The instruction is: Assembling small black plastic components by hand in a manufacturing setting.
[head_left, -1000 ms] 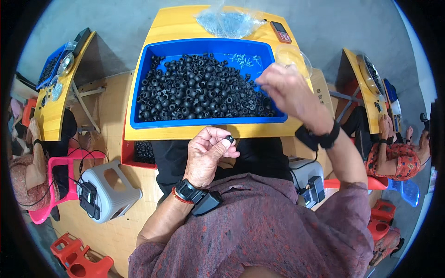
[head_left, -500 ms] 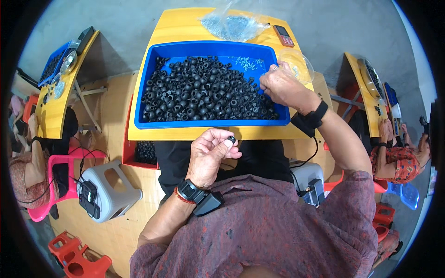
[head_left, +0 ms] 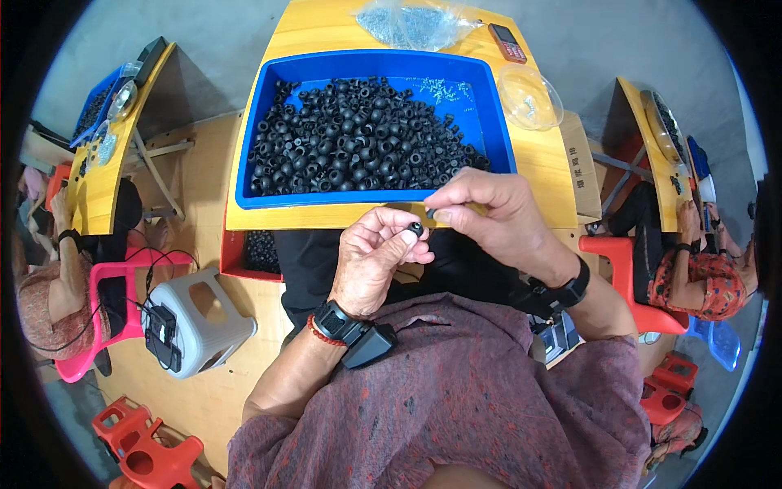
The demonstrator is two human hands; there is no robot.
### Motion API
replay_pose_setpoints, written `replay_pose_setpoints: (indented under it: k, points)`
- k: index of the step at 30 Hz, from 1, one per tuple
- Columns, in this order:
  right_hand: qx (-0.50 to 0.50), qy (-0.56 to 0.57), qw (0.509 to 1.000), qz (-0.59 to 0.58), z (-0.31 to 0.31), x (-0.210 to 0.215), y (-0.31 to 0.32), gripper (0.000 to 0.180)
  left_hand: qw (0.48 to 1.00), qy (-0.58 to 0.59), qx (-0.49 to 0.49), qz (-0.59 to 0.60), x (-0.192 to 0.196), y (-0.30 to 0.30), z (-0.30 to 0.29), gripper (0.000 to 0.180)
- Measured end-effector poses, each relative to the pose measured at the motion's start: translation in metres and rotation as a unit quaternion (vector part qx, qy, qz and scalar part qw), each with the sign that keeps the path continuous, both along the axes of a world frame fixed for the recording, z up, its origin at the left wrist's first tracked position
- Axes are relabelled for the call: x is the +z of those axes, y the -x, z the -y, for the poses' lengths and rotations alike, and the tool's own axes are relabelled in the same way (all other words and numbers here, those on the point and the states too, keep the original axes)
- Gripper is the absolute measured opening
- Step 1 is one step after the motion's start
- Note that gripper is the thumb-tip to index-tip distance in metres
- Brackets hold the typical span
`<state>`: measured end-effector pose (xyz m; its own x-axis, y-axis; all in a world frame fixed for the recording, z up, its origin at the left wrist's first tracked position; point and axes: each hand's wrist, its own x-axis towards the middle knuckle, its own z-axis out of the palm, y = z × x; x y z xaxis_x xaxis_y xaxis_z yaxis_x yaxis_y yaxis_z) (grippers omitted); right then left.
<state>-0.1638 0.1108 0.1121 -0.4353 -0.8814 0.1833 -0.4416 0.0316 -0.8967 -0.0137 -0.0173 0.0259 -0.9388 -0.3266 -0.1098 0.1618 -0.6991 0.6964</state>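
Note:
My left hand [head_left: 371, 259] is closed in a pinch on a small round black cap [head_left: 416, 229] with an opening at its end, just off the table's near edge. Close to its right, my right hand [head_left: 507, 222] pinches a small dark piece [head_left: 431, 213], mostly covered by the fingertips. A narrow gap separates the two pieces. Beyond both hands stands a blue tray [head_left: 376, 197] heaped with loose black caps [head_left: 342, 147] and smaller black parts. Tiny pale bits [head_left: 444, 88] lie in its far right corner.
A clear round dish [head_left: 544, 122] sits right of the tray. Behind are a clear bag of small bluish pieces [head_left: 411, 28] and a mobile phone [head_left: 507, 42]. A red bin [head_left: 236, 262] stands under the yellow table [head_left: 305, 218]. Other people work at side tables.
My right hand has come from the dish beside the tray toward my left hand, now with a small dark piece between its fingertips. My left hand keeps its cap. The view has shifted slightly.

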Motion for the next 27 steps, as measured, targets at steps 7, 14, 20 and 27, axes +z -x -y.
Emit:
replay_pose_setpoints:
  k: [7,14,20,27]
  points:
    - [-0.019,-0.032,0.999,-0.002,-0.001,-0.008,-0.007,0.009,0.999,0.041,0.008,-0.004,0.001,-0.001,-0.001,0.016]
    - [-0.038,-0.048,0.998,0.018,0.0,-0.009,-0.011,0.008,0.998,0.062,0.019,0.011,0.0,-0.001,-0.001,0.014]
    - [-0.05,-0.044,0.997,0.042,0.003,-0.013,-0.011,0.007,0.997,0.064,0.024,0.021,0.001,-0.001,-0.002,0.014]
    - [-0.058,-0.063,0.996,-0.013,0.004,-0.014,-0.015,0.006,0.996,0.075,0.038,0.033,0.004,-0.002,-0.003,0.013]
